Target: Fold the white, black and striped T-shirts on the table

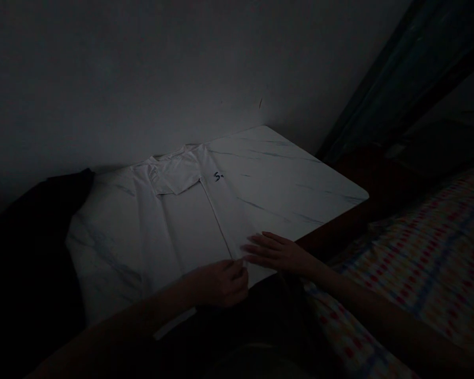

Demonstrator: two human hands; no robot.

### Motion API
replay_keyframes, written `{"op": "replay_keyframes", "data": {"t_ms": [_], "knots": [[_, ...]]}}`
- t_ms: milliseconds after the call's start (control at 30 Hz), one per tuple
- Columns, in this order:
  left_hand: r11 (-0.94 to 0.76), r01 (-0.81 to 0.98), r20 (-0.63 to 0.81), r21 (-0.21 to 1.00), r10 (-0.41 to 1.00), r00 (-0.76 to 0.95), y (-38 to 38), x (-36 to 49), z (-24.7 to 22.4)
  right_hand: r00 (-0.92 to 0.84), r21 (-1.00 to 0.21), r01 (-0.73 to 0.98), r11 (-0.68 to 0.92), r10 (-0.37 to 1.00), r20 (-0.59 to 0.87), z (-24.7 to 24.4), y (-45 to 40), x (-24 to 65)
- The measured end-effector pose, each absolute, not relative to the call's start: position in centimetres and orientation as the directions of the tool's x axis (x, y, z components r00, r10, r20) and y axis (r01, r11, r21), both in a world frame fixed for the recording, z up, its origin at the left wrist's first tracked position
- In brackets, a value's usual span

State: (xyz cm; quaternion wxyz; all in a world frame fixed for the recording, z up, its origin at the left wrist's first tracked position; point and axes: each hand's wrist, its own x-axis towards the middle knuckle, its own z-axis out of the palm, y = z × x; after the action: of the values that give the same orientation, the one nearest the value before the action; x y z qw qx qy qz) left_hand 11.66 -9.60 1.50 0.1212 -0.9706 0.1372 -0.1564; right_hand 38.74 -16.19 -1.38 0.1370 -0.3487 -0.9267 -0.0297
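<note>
A white shirt lies spread on the marbled table, its neckline towards the wall and its sides folded inward. A small dark mark shows near its upper right. My left hand is at the near end of the shirt, with curled fingers pinched on its hem by the folded edge. My right hand is just right of it, fingers stretched out and palm down over the right side of the shirt. The dim light hides the left fingertips in part.
The white marbled table stands against a grey wall. Dark cloth covers its left end. A bed or seat with a colourful patterned cover is at the right. A dark curtain or door stands beyond.
</note>
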Motion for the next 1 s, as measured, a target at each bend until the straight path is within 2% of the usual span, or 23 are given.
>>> {"op": "replay_keyframes", "data": {"t_ms": [67,200,333,467,700,767,900,1000], "knots": [[-0.959,-0.197,0.239,-0.203,-0.243,0.94,-9.5,10.0,1.8,-0.741,-0.07,0.626,0.776,0.621,0.255,-1.2,-16.0,38.8],[-0.998,0.036,0.219,-0.057,0.023,0.975,-8.4,3.5,2.4,-0.77,-0.079,0.596,0.799,0.597,0.226,-1.0,-15.8,39.3],[-0.963,0.265,0.112,-0.049,0.259,0.959,-7.2,-4.0,2.6,-0.762,-0.081,0.597,0.798,0.596,0.254,-1.1,-15.5,39.3],[-0.917,0.393,-0.007,-0.069,0.394,0.919,-7.3,-8.3,2.7,-0.781,-0.098,0.569,0.817,0.573,0.248,-1.2,-14.8,38.9],[-0.932,0.357,-0.076,0.059,0.352,0.933,-10.9,-9.4,3.0,-0.864,-0.19,0.434,0.88,0.467,0.188,-1.0,-13.1,38.3],[-0.934,0.357,-0.069,0.026,0.354,0.933,-12.1,-9.0,2.5,-0.871,-0.228,0.431,0.873,0.468,0.147,-1.1,-12.9,38.3],[-0.925,0.364,0.102,-0.104,0.354,0.929,-13.2,-8.1,0.7,-0.867,-0.283,0.439,0.853,0.485,0.116,-1.4,-12.7,38.4],[-0.919,0.383,0.167,-0.087,0.366,0.916,-13.1,-7.9,0.2,-0.867,-0.334,0.424,0.842,0.484,0.119,-1.2,-12.7,38.4]]}}
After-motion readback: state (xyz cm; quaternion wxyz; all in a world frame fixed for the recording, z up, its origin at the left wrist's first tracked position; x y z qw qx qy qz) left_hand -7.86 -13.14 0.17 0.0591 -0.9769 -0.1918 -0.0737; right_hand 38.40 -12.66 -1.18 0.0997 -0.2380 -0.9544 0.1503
